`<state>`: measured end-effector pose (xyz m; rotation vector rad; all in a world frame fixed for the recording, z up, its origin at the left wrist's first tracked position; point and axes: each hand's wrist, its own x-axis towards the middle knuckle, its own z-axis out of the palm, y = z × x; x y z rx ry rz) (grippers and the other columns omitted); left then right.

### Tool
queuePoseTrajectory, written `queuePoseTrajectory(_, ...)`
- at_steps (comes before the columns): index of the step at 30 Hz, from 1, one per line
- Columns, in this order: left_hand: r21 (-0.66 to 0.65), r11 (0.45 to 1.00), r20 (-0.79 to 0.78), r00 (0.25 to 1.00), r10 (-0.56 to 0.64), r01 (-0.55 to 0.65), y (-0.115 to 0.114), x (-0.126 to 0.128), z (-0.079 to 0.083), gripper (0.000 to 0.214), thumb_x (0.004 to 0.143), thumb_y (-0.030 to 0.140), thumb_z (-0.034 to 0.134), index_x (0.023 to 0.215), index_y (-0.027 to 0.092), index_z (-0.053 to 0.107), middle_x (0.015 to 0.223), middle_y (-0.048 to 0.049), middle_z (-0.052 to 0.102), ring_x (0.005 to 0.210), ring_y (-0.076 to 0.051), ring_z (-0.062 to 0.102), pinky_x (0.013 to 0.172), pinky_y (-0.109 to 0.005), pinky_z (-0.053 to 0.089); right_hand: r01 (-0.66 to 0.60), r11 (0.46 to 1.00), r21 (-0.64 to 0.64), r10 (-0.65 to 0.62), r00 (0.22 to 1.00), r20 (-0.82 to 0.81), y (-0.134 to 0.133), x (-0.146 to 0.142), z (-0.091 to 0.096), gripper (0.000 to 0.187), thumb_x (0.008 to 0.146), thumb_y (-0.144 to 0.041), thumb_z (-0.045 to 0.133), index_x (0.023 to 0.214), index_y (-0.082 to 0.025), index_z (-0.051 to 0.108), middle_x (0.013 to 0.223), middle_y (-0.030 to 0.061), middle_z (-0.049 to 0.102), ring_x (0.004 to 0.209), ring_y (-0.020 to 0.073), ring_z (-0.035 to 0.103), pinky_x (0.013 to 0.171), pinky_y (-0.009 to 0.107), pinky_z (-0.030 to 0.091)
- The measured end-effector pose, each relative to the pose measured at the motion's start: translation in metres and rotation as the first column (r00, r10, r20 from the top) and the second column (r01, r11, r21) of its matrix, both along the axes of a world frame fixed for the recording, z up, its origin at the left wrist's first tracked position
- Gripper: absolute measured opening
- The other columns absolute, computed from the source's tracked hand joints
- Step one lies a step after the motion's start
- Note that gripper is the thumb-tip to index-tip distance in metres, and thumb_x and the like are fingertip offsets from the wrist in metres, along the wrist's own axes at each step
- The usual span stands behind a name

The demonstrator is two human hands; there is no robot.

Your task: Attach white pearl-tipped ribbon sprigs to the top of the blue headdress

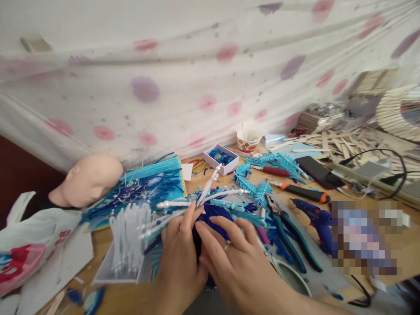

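My left hand (182, 249) is closed, its fingertips pinched at the base of white beaded stems (206, 189). These fan out above the fingers, with pearl beads near their tips. My right hand (231, 251) curls its fingers over a dark blue piece (218, 221) right beside the left hand. Both hands meet around this work, so its lower part is hidden. At the left, a white tray (108, 273) holds a bundle of white fuzzy stems (127, 236) with beads at their ends. Light blue feather-like pieces (249, 179) lie behind the right hand.
Pliers (285, 232), a blue glue gun (313, 216), a utility knife (305, 192) and scissors (292, 275) lie to the right. A mannequin head (88, 179) rests at the left. Behind are a small white box (221, 158), a paper cup (247, 142) and a phone (318, 172).
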<state>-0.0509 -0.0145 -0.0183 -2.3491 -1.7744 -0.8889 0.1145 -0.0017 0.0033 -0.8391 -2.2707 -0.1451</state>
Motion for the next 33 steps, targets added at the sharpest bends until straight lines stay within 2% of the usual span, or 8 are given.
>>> queuePoseTrajectory(4,0.031,0.998,-0.074,0.996,0.056,-0.054,-0.001,0.005,0.001,0.047,0.094,0.022,0.046,0.141,0.016,0.044,0.132,-0.0160,0.063,0.114,-0.033,0.057,0.094,-0.050,0.040,-0.035,0.991,-0.130,-0.008,0.949,-0.315,0.000,0.028,0.009,0.009,0.100,-0.016,0.052,0.102,-0.020,0.060,0.081,-0.0019,0.072,0.075,0.0145,0.062,0.073,0.028,0.046)
queuePoseTrajectory(8,0.051,0.997,-0.101,0.993,0.063,-0.058,-0.002,0.006,0.000,0.044,0.097,0.021,0.044,0.141,0.015,0.044,0.125,-0.0160,0.066,0.106,-0.031,0.058,0.090,-0.047,0.038,0.129,0.969,-0.210,-0.208,0.885,-0.416,0.009,0.049,0.016,0.011,0.093,-0.016,0.066,0.097,-0.024,0.060,0.082,-0.0032,0.070,0.076,0.0125,0.066,0.071,0.023,0.049)
queuePoseTrajectory(15,0.120,0.993,-0.090,0.996,0.029,-0.018,-0.002,0.004,-0.005,0.044,0.098,0.018,0.046,0.141,0.010,0.040,0.126,-0.0165,0.067,0.103,-0.030,0.056,0.087,-0.044,0.035,0.147,0.919,-0.366,-0.322,0.814,-0.483,0.029,0.052,0.011,0.010,0.095,-0.015,0.057,0.096,-0.025,0.059,0.078,-0.0033,0.063,0.067,0.0122,0.060,0.060,0.022,0.046)
queuePoseTrajectory(21,0.160,0.986,-0.107,0.994,-0.035,0.052,0.000,0.000,-0.002,0.044,0.098,0.017,0.048,0.140,0.008,0.039,0.130,-0.0183,0.065,0.109,-0.032,0.053,0.091,-0.044,0.036,0.024,0.903,-0.429,-0.336,0.663,-0.670,0.025,0.044,-0.001,0.008,0.099,-0.019,0.046,0.099,-0.026,0.049,0.075,-0.0045,0.053,0.062,0.0117,0.051,0.054,0.023,0.040)
queuePoseTrajectory(24,0.158,0.986,-0.129,0.991,-0.036,0.056,-0.001,-0.001,-0.001,0.044,0.098,0.017,0.047,0.140,0.009,0.040,0.131,-0.0178,0.065,0.108,-0.032,0.054,0.090,-0.045,0.037,-0.095,0.874,-0.476,-0.325,0.612,-0.721,0.028,0.045,0.004,0.005,0.099,-0.023,0.046,0.103,-0.026,0.047,0.060,-0.0102,0.040,0.049,0.0112,0.038,0.047,0.023,0.032)
queuePoseTrajectory(27,0.166,0.985,-0.146,0.989,-0.024,0.048,0.000,0.001,-0.001,0.043,0.098,0.017,0.047,0.139,0.009,0.040,0.131,-0.0176,0.065,0.108,-0.032,0.054,0.088,-0.045,0.038,-0.104,0.848,-0.519,-0.352,0.623,-0.699,0.041,0.055,0.017,0.009,0.095,-0.031,0.059,0.100,-0.024,0.056,0.050,-0.0131,0.035,0.042,0.0105,0.034,0.046,0.025,0.029)
queuePoseTrajectory(30,0.176,0.983,-0.156,0.988,-0.016,0.044,0.001,0.002,-0.002,0.042,0.098,0.017,0.047,0.139,0.010,0.041,0.130,-0.0181,0.066,0.108,-0.032,0.055,0.088,-0.045,0.039,-0.066,0.895,-0.442,-0.301,0.643,-0.705,0.062,0.062,0.033,0.023,0.087,-0.033,0.071,0.106,-0.022,0.063,0.063,-0.0062,0.061,0.055,0.0140,0.058,0.060,0.029,0.045)
queuePoseTrajectory(33,0.172,0.984,-0.154,0.988,-0.014,0.041,0.001,0.001,-0.001,0.042,0.098,0.018,0.048,0.139,0.012,0.039,0.131,-0.0173,0.065,0.110,-0.032,0.056,0.089,-0.046,0.039,-0.021,0.942,-0.335,-0.205,0.753,-0.626,0.085,0.055,0.047,0.026,0.089,-0.033,0.069,0.109,-0.018,0.067,0.102,0.0082,0.075,0.097,0.0233,0.069,0.083,0.036,0.050)
